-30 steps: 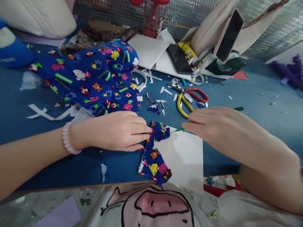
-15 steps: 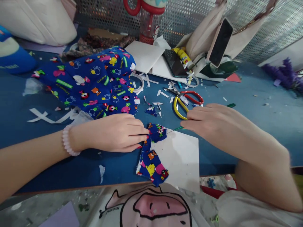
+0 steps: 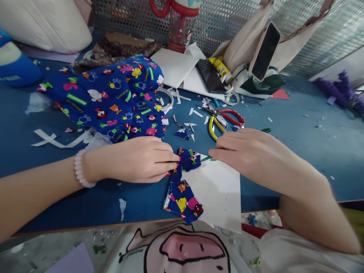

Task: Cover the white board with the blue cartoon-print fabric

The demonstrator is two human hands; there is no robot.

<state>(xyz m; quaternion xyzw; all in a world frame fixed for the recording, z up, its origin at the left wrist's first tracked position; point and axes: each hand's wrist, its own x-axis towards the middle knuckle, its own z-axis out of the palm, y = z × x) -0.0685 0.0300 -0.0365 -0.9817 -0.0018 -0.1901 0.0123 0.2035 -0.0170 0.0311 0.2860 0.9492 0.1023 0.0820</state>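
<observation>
My left hand [image 3: 136,159], wearing a pink bead bracelet, is closed with its fingertips pressing the left edge of a small blue cartoon-print fabric piece [image 3: 183,195]. This cut piece lies on a white card [image 3: 216,189] near the table's front edge. In my right hand [image 3: 244,151] is a slim green-handled tool [image 3: 207,158], its fine tip over the fabric's upper right corner. Fingers hide the middle of the handle. Scissors [image 3: 212,127] with one red and one yellow handle lie just beyond my right hand. A larger sheet of the same fabric [image 3: 113,98] is spread behind my left hand.
Paper scraps [image 3: 196,112] and a tape roll [image 3: 167,99] lie mid-table. Behind them are white sheets [image 3: 173,66], a glue bottle [image 3: 220,69], a phone [image 3: 265,51] leaning on a bag and a red-lidded cup [image 3: 183,26]. Purple flowers [image 3: 342,89] sit at the right.
My right hand has moved left with the green-handled tool, bringing its tip from the fabric's edge onto the fabric. My left hand stays in place.
</observation>
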